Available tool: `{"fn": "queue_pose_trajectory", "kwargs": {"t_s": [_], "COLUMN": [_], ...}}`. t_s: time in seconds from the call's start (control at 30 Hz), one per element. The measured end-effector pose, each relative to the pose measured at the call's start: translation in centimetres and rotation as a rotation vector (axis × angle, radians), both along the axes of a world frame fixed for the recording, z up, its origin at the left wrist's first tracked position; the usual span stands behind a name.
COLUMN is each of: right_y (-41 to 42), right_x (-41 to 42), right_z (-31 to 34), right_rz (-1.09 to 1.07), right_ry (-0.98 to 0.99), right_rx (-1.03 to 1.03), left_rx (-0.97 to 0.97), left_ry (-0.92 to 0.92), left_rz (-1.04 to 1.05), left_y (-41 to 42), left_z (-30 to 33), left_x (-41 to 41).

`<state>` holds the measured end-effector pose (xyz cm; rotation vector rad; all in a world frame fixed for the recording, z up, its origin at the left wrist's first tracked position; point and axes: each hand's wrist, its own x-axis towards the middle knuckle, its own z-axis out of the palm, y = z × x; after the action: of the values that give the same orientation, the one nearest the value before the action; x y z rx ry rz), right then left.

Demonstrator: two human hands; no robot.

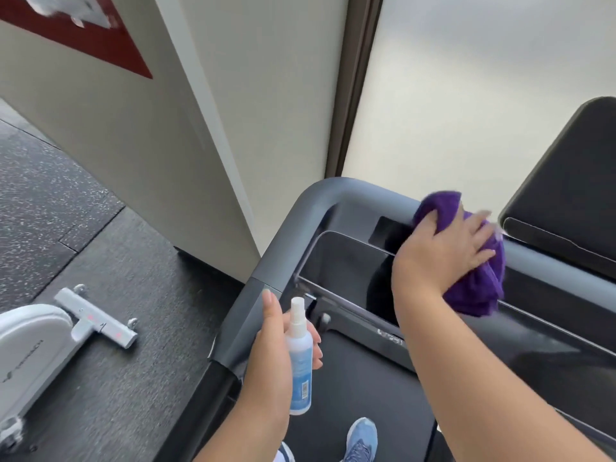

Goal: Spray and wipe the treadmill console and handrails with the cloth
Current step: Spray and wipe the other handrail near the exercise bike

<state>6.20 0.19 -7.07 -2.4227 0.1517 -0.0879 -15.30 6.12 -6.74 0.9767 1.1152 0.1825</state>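
Here the speckled dark rubber floor point(50, 201) lies left of the treadmill console point(350, 261), beside a cream wall point(160, 135). On the console's smooth grey top, the right hand point(440, 251) presses a bunched purple cloth point(480, 285) with spread fingers. Nearer than the console, the left hand point(276, 341) grasps an upright, slim white spray bottle point(300, 358).

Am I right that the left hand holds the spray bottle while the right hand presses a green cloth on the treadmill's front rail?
Not quite: the cloth is purple, as the head view shows. The left hand does hold the spray bottle, and the right hand presses the cloth on the front rail.
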Motion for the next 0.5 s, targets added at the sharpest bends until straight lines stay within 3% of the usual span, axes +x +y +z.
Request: {"fn": "queue_pose_trajectory", "kwargs": {"t_s": [0.07,0.17,0.23,0.33,0.43,0.5], "right_y": [4.7,10.4,10.5,5.5,-1.7,-5.8], "right_x": [0.8,-2.2,-5.3,-8.0,-9.2,-8.9], "right_z": [0.3,-0.2,-1.1,-1.9,-3.4,-4.2], "right_rz": [0.185,0.724,0.929,1.023,1.108,1.017], "right_ry": [-0.011,-0.067,-0.035,0.008,-0.146,-0.219], "right_rx": [-0.022,0.029,0.056,0.067,-0.298,-0.457], "left_rx": [-0.019,-0.005,0.000,-0.008,-0.023,-0.054], "left_ry": [0.005,0.000,-0.009,-0.010,-0.021,-0.024], "left_rz": [0.016,0.019,0.027,0.043,0.050,0.036], "left_y": [0.3,0.4,0.0,-0.4,-0.6,-0.8], "left_z": [0.0,-0.1,-0.1,-0.3,-0.2,0.0], "left_x": [-0.8,-0.9,-0.8,-0.5,-0.4,-0.2]}}
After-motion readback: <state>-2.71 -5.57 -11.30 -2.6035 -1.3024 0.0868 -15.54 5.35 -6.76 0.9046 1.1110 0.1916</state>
